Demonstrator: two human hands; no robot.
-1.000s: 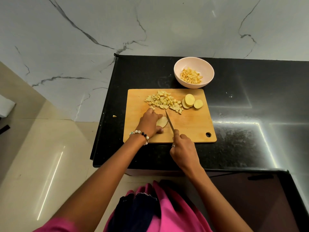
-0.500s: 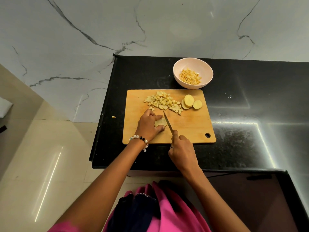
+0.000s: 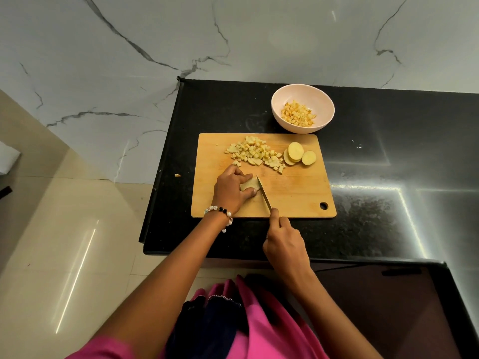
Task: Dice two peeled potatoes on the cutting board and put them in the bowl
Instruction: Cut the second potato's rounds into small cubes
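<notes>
- On the near left part of the wooden cutting board [image 3: 298, 193], a pale potato piece [image 3: 249, 185] lies under the left hand [image 3: 231, 190], whose fingers [image 3: 250, 193] curl over it and pin it down.
- Just right of that piece, the knife [image 3: 263, 192] rests its blade on the board; the right hand [image 3: 285, 244] is wrapped round the handle at the board's near edge, forefinger laid along the top.
- Farther back on the board sits a loose pile of diced potato [image 3: 255, 153], not yet moved to the bowl.
- Right of that pile, touching it, lie three round potato slices [image 3: 298, 154], overlapping and still uncut.
- Beyond the board's far right corner stands a pale pink bowl [image 3: 302, 95], already holding a small heap of cubes [image 3: 298, 115].
- Judged from this, the task looks well past halfway: the held piece and the slices still need dicing, then everything on the board goes into the bowl.
- One stray cube [image 3: 177, 175] lies on the dark surface [image 3: 388, 177] left of the board.
</notes>
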